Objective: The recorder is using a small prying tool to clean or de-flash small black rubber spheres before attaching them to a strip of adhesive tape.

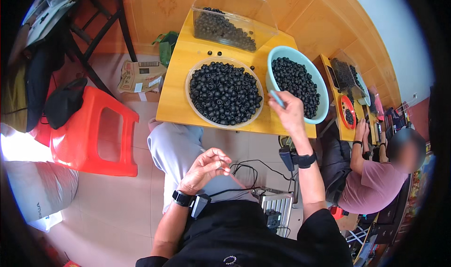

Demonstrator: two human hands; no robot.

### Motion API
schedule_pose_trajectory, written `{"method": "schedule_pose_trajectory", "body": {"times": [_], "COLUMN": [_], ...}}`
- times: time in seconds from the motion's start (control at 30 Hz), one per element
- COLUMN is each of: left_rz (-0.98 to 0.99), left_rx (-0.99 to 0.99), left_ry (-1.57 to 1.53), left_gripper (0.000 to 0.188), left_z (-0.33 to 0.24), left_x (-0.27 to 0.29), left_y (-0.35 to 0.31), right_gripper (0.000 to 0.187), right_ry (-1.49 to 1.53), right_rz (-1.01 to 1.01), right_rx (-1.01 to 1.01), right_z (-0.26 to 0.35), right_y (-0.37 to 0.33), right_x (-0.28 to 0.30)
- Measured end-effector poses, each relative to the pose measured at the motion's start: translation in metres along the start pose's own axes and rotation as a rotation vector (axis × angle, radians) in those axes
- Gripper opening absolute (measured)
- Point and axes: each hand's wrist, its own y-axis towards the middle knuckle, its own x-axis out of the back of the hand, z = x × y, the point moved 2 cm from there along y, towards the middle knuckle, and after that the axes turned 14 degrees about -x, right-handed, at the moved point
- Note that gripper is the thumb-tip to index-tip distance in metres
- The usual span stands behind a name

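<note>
Blue stick [277,98] in right hand [291,112]; black beads [224,94] round, holed.

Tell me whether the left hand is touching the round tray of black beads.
Apart. The head view shows the left hand short of the table, with floor tiles visible between it and the round tray.

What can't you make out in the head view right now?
In the head view:
Light blue object: its gripped end, hidden by the right hand.
Left hand: whether it pinches anything; too small to tell.
Teal basin: its bottom, covered by black beads.
</note>
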Motion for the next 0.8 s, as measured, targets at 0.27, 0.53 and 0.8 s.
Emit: {"method": "schedule_pose_trajectory", "body": {"times": [0.27,0.53,0.8], "left_rz": [0.001,-0.006,-0.011], "left_rx": [-0.012,-0.028,-0.032], "left_ry": [0.013,-0.004,0.044], "left_gripper": [0.017,0.018,0.016], "left_z": [0.001,0.002,0.003], "left_x": [0.002,0.003,0.002], "left_y": [0.000,-0.002,0.000], "right_gripper": [0.021,0.023,0.018], "right_ry": [-0.154,-0.354,-0.242], "right_rz": [0.121,0.107,0.100], "right_rx": [0.132,0.267,0.208], "right_z": [0.050,0.058,0.049], "right_y": [0.009,0.017,0.021], "right_x": [-0.050,-0.084,-0.078]}}
